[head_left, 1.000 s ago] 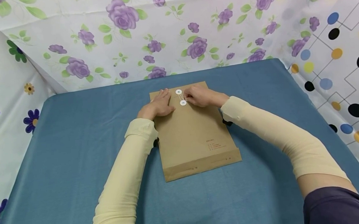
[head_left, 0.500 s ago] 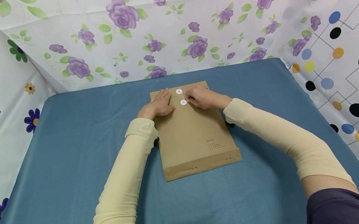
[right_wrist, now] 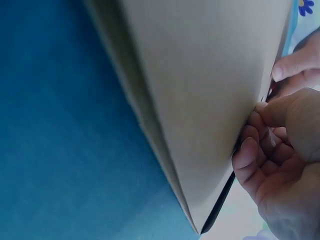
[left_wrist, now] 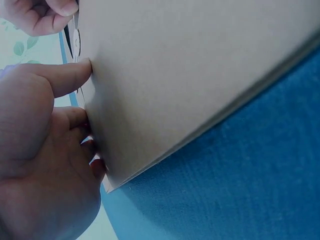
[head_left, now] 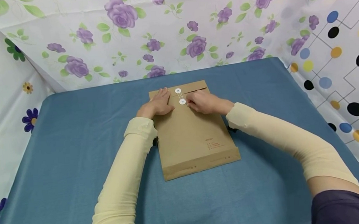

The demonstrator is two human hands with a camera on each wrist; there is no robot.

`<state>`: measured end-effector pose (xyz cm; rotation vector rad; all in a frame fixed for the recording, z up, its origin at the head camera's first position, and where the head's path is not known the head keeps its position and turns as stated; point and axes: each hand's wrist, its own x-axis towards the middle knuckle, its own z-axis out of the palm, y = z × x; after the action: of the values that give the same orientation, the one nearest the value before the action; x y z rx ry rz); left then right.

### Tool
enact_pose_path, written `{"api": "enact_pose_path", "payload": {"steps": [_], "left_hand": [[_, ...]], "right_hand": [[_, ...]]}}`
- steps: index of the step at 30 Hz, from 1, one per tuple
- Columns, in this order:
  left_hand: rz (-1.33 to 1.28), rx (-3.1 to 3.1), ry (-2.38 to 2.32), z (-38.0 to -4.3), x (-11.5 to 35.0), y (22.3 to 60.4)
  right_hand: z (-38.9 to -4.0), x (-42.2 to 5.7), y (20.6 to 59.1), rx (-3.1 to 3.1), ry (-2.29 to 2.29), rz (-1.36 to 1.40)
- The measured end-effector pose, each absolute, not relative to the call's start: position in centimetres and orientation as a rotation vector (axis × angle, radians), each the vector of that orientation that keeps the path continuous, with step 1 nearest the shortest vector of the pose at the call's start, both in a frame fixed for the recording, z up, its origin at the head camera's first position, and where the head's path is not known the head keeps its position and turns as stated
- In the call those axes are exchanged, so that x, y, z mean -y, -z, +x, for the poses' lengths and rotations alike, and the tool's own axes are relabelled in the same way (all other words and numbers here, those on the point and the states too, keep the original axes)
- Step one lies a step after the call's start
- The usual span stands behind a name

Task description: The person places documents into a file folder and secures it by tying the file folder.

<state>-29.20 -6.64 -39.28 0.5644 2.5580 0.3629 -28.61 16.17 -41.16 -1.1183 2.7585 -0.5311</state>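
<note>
A brown paper document envelope lies flat on the blue cloth. Near its far end two white button discs are joined by thin string. My left hand rests on the envelope's far left part, fingers spread and thumb pointing toward the discs. Just right of the lower disc, my right hand has its fingers curled and pinches the string between thumb and index finger. In the right wrist view a pale string end shows inside that hand. A dark gap shows under the flap's right side.
The blue cloth covers the table around the envelope. A floral curtain hangs behind the far edge, and a dotted curtain stands at the right.
My right hand has shifted slightly right and toward me, away from the lower disc. The flap's right side has lifted, showing a dark gap. My left hand stays in place.
</note>
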Motion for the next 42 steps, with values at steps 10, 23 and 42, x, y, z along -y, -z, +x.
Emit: {"api": "enact_pose_path", "payload": {"steps": [10, 23, 42], "left_hand": [[0.557, -2.554, -0.373, -29.1, 6.4, 39.2], [0.555, -2.546, -0.363, -29.2, 6.0, 39.0], [0.570, -2.537, -0.351, -29.7, 6.4, 39.7]], "right_hand": [[-27.2, -16.1, 41.2, -2.755, 0.527, -1.173], [-25.9, -16.4, 41.1, -2.760, 0.549, -1.200], [-22.7, -15.8, 40.8, -2.628, 0.529, -1.345]]}}
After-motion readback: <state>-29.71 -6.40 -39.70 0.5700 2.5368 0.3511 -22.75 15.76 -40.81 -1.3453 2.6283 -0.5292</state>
